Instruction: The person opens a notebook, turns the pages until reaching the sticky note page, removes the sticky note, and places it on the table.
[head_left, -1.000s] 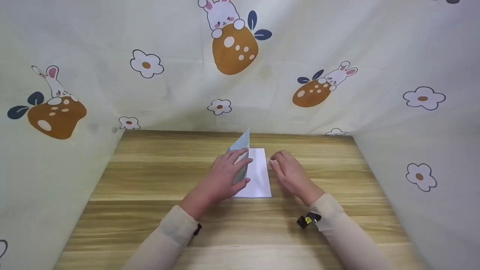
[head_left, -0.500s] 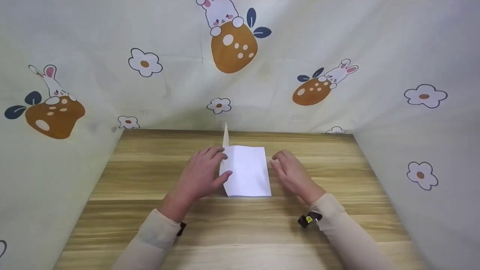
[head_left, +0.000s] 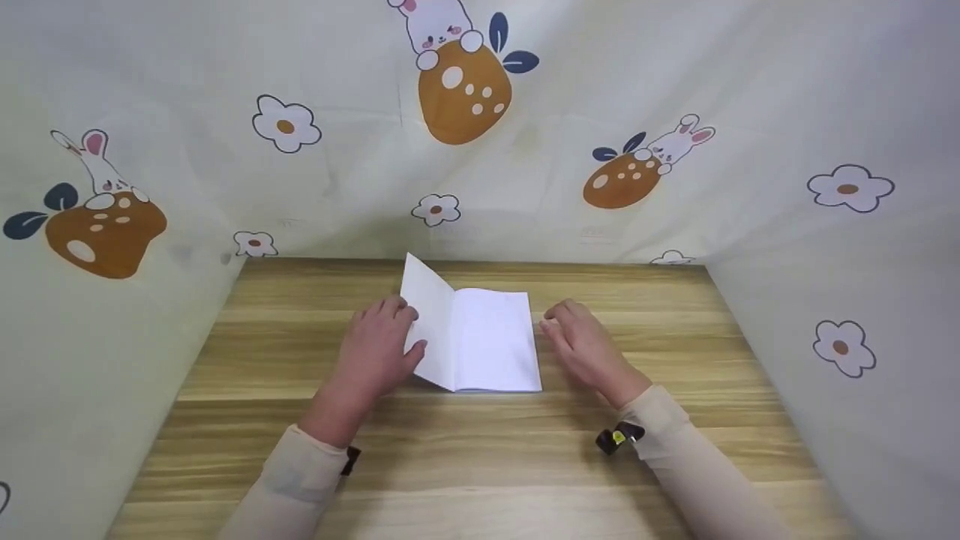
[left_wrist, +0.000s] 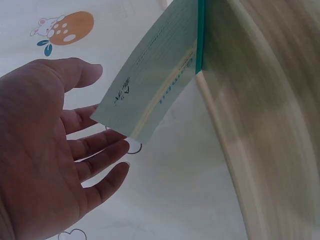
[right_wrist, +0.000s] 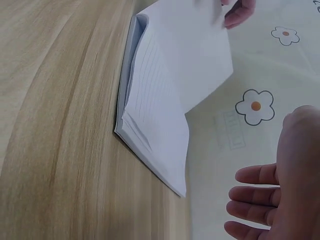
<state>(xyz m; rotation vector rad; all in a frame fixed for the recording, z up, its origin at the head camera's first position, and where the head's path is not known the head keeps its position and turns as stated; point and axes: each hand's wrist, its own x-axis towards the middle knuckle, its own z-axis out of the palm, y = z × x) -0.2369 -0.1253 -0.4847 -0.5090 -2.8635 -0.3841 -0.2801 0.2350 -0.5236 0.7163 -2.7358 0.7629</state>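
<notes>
A notebook (head_left: 491,341) lies on the table with its front cover (head_left: 429,319) raised and leaning left, the white inner side showing. Fine ruled lines show on its top page (right_wrist: 155,95) in the right wrist view. From the left wrist, the cover's pale green outer face (left_wrist: 150,75) with print and a teal spine (left_wrist: 201,35) are visible. My left hand (head_left: 375,341) is at the cover's free edge; its relaxed fingers touch near a corner, thumb apart. My right hand (head_left: 585,349) rests just beyond the notebook's right edge, fingers loosely bent, holding nothing.
The wood-grain table (head_left: 480,465) meets cloth walls (head_left: 345,195) printed with rabbits and flowers at the back and both sides. A dark wrist camera (head_left: 619,439) sits at the right sleeve.
The left hand has moved left, swinging the cover from steeply upright over the pages to a leftward lean, baring the top page. The right hand has stayed in place.
</notes>
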